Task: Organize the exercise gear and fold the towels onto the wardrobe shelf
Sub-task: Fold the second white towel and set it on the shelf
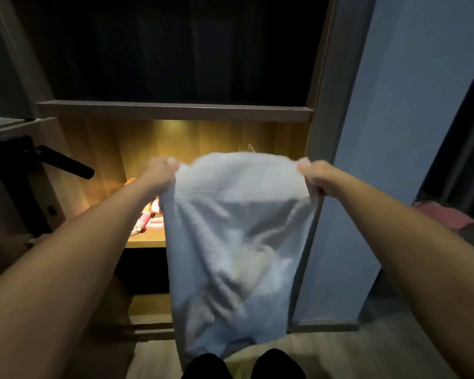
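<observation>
Before the lit wardrobe shelf [145, 240], the person holds a pale towel [238, 242] up in the air, both arms stretched forward. The left hand [162, 170] pinches the upper left corner and the right hand [314, 176] pinches the upper right corner. Each grip is closed on the cloth, with the fingers curled over its edge. The top edge runs from one hand to the other, a little raised in the middle. The long axis of the towel is vertical: it hangs down, wrinkled, and its lower end points to the floor, just above the two dark feet [205, 365]. Behind its left edge, some pink and white striped things [149, 217] lie on the shelf. A black handle [66, 162] sticks out at the left.
</observation>
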